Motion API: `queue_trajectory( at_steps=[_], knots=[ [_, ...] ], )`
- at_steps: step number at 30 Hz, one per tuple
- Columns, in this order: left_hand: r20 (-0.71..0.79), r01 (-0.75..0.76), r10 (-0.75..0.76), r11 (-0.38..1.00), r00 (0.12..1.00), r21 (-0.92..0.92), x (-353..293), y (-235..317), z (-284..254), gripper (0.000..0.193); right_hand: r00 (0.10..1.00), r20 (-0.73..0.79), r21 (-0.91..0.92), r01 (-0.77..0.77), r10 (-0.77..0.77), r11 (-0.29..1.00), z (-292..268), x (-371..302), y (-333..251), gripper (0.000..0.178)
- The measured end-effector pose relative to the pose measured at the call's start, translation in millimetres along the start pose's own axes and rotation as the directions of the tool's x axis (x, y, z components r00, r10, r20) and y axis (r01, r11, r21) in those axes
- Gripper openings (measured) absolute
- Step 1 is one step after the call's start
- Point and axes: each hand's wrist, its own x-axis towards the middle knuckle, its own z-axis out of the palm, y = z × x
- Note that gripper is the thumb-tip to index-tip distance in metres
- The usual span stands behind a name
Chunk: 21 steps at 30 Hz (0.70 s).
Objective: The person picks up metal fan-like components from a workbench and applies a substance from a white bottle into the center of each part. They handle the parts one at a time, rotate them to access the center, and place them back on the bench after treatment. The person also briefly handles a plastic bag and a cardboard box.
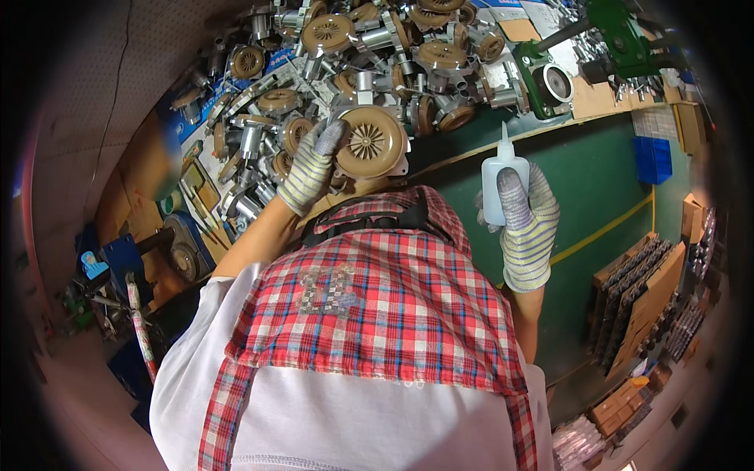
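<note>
My left hand [312, 166], in a striped grey and yellow glove, grips the left side of a metal part with a round brown slotted disc face [369, 143]. Its thumb lies along the disc's rim, and the disc faces up at the front edge of the bench. Over to the right, my right hand [525, 216] wears a matching glove. It is closed round a translucent plastic squeeze bottle [495, 182] with a thin nozzle, held upright with the nozzle pointing up. The bottle is apart from the disc part.
A heap of similar metal parts with brown discs [330, 33] covers the bench beyond my hands. At the right back stands a green press [542, 78]. A blue bin [653, 159] and stacked cardboard-packed parts [638, 298] are at the right; a dark round machine [184, 250] is at the left.
</note>
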Motion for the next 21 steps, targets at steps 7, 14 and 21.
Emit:
queue_trajectory(
  at_steps=[7,14,21],
  knots=[
    [-0.519,0.436,-0.313,0.891,0.795,0.129,47.8,-55.9,20.8,0.058,0.998,-0.053,0.002,0.031,-0.031,1.0,-4.7,2.4,9.1,0.036],
    [-0.496,0.232,0.013,0.873,0.868,0.429,123.3,-148.1,12.2,0.052,0.995,-0.084,0.006,-0.048,0.048,0.999,-3.6,6.1,-5.2,0.037],
    [-0.32,0.324,-0.15,0.723,0.936,0.611,116.1,-148.1,-74.5,0.062,0.998,0.015,0.013,-0.059,0.059,0.998,9.6,21.8,-1.7,0.038]
  ],
)
